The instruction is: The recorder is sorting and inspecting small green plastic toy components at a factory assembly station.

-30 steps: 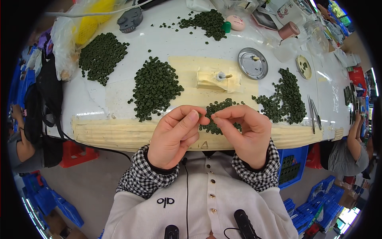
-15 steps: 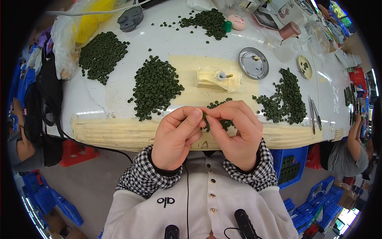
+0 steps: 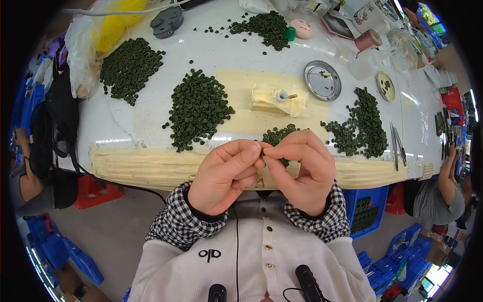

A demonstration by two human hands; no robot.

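My left hand point(image 3: 221, 173) and my right hand point(image 3: 307, 168) meet fingertip to fingertip above the table's near edge. Both are closed in a pinch on one small dark green piece point(image 3: 262, 152), mostly covered by my fingers. Right behind them lies a small heap of dark green round pieces point(image 3: 279, 135), partly hidden by my right hand. Farther left is a larger heap of the same green pieces point(image 3: 198, 108), and another heap point(image 3: 359, 126) spreads to the right. Beyond my hands a block wrapped in cream tape point(image 3: 271, 103) carries a short upright peg.
More green heaps lie at the far left point(image 3: 132, 70) and far middle point(image 3: 264, 27). A round metal lid point(image 3: 322, 80), tweezers point(image 3: 397, 146) and a thread spool point(image 3: 368, 39) are on the right. Below the table edge stands a blue crate point(image 3: 365, 211). Other people sit at both sides.
Both hands have come slightly lower, toward me, still pinched together. The green piece shows less between my fingertips than before. The heaps on the table look unchanged.
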